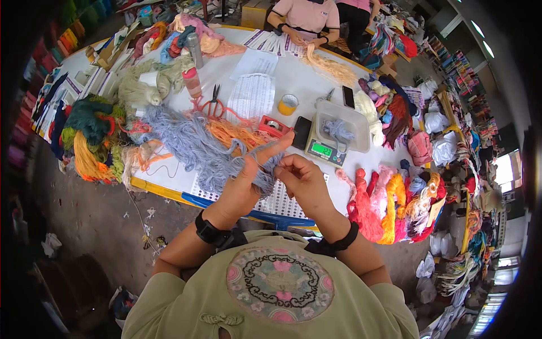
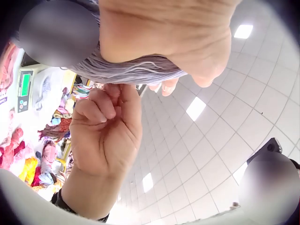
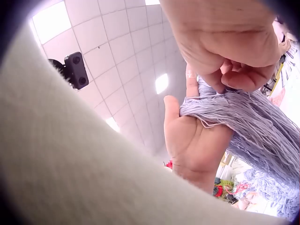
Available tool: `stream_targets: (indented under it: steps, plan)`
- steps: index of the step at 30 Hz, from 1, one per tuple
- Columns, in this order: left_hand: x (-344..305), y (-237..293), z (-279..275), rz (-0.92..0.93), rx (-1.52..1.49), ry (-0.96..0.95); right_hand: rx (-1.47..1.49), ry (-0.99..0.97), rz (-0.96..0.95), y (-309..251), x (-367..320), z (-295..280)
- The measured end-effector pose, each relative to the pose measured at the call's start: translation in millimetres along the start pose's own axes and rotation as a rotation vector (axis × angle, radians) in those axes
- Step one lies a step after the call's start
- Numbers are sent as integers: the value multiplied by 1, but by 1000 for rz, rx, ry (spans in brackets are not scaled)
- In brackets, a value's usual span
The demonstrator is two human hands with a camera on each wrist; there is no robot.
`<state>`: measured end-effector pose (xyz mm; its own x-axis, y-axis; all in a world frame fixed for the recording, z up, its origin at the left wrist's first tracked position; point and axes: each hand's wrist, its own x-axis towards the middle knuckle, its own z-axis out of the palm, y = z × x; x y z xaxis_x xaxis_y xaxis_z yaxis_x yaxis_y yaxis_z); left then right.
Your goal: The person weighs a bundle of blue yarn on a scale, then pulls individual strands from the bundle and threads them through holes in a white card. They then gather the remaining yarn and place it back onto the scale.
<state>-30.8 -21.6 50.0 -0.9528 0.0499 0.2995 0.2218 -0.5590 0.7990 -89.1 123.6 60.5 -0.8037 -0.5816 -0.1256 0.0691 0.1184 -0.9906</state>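
A long skein of blue-grey yarn (image 1: 195, 150) lies on the table, and its near end rises to both hands. My left hand (image 1: 243, 186) holds this end, with thumb up and index finger stretched out; the yarn passes across the palm in the right wrist view and hides part of the other fingers. The fingers of my right hand (image 1: 307, 183) are curled, and thumb and fingertips pinch strands at the skein's edge (image 3: 220, 93). Orange yarn (image 1: 234, 135) lies beside the skein. Past my right hand, a digital scale (image 1: 326, 151) bears a clear plastic tub (image 1: 368, 133) with a small blue-grey yarn bundle (image 1: 337, 130).
Dark-bladed scissors (image 1: 214, 106), a yellow tape roll (image 1: 288, 105), a red tape dispenser (image 1: 274, 126) and a phone (image 1: 348, 98) lie on the table. Printed sheets (image 1: 252, 96) lie mid-table. Colourful yarn heaps (image 1: 370, 206) flank both sides. Another person (image 1: 307, 20) works with pale yarn opposite.
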Motion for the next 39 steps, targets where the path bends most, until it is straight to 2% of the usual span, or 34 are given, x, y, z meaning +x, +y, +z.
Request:
stream_targets:
  steps: [2, 3, 9, 18, 21, 25, 27, 28, 30, 33, 35, 37, 39]
  plan:
    - [-2, -1, 0, -44, -152, 42, 103, 21, 36, -4, -2, -3]
    - [-2, 0, 0, -42, -150, 44, 208, 45, 72, -6, -3, -5]
    - [-1, 1, 6, -45, -214, 59, 369, 39, 60, -6, -5, -7]
    - [1, -1, 9, -58, -243, 52, 336, 47, 26, 1, -7, -12]
    - [0, -9, 7, -82, -130, 43, 195, 22, 83, -1, -9, -13]
    - [-1, -12, 14, -34, -33, 19, 139, 11, 56, 4, -8, -13]
    - [0, -9, 16, -13, 24, 25, 332, 56, 38, 2, -8, -14]
    - [0, -5, 18, -71, -18, 35, 333, 55, 40, -2, -8, -12]
    - [0, -4, 18, -129, -60, 46, 592, 94, 27, -11, -10, -9]
    - [0, -14, 11, -133, -109, 53, 468, 2, 29, -10, -9, -12]
    - [0, -22, 4, -92, -247, -32, 364, 13, -4, -8, -8, -10]
    - [2, -19, 7, -68, -198, -39, 259, 22, -35, 0, -5, -8]
    - [3, -20, 6, -46, -148, -44, 120, -10, -224, 15, 1, -5]
